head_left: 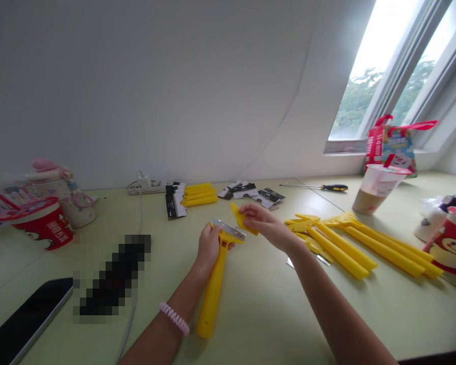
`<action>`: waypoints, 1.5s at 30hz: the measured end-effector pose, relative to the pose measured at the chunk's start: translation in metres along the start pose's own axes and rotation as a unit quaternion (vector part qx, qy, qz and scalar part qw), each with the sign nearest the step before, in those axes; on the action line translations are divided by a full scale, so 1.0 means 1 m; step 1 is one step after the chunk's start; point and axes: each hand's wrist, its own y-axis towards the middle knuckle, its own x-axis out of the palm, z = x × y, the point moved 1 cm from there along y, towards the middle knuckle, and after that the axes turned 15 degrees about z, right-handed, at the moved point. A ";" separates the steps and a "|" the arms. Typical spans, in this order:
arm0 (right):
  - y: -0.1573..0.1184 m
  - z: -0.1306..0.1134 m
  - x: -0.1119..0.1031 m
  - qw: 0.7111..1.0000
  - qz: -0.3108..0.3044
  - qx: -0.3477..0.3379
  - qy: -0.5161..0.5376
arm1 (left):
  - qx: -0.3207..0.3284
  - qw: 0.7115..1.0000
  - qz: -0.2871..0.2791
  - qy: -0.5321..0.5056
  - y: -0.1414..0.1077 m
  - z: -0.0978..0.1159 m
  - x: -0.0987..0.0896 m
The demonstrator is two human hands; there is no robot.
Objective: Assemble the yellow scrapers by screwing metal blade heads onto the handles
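My left hand (210,244) is closed round the head of a yellow scraper (214,289), whose long handle points down toward me. A metal blade (228,229) lies across the top of that head. Just right of the blade, my right hand (259,221) pinches a small yellow plastic piece (240,219), held tilted and apart from the scraper. Farther right on the table, several yellow scraper handles (338,251) lie in a loose pile, with yellow heads and metal blades (321,258) beside them.
Packaged yellow handles (199,194), black and white cards (245,190) and a screwdriver (332,187) lie near the wall. Cups (380,187) and a bag (397,147) stand right. At left are a red cup (47,225), a bottle (74,203), a phone (30,317) and a cable (130,324).
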 end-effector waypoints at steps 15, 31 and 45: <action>0.000 0.036 0.013 0.992 0.112 -0.009 -0.064 | 0.000 1.000 -0.020 0.010 -0.002 0.000 0.002; -0.005 0.046 0.020 0.998 0.046 0.039 0.023 | 0.006 0.999 -0.032 -0.004 0.003 -0.004 -0.001; -0.007 0.049 0.022 0.996 0.077 0.045 0.025 | -0.004 0.999 -0.043 -0.002 0.002 -0.002 -0.002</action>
